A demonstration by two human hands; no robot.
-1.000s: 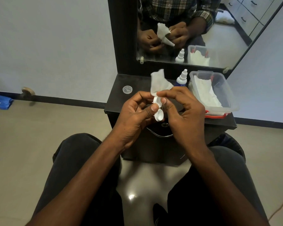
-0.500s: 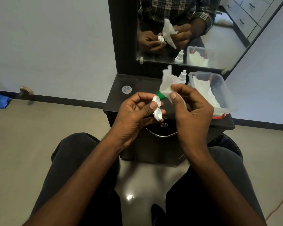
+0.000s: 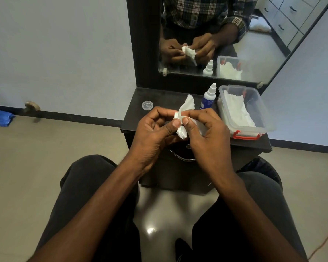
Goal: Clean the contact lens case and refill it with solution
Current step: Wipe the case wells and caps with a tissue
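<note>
Nearest the camera, the left hand (image 3: 155, 133) closes around the contact lens case (image 3: 181, 132), thumb pressed on its upper part, with one round white well showing just below the thumb tips. Touching it from the other side, the right hand (image 3: 206, 135) pinches a crumpled white tissue (image 3: 187, 107) against the case's upper well; the tissue's loose end sticks up beyond both hands. Both hands are narrowed into firm holds, neither spread open.

The wiping step looks to be under way, so the cleaning is partly done at best (whether both wells have been wiped cannot be told from here). The refill has not started, as I judge it.

Just beyond the right hand's knuckles, on the black counter (image 3: 136, 118), stands the solution bottle (image 3: 208, 97), upright, with its white nozzle top on. Beyond the left hand, well apart from it, lies a small clear cap (image 3: 147, 105). Farther out past the right hand sits a clear plastic box (image 3: 261, 114) holding more white tissues. Behind everything, the mirror (image 3: 225, 38) repeats the hands and tissue.
</note>
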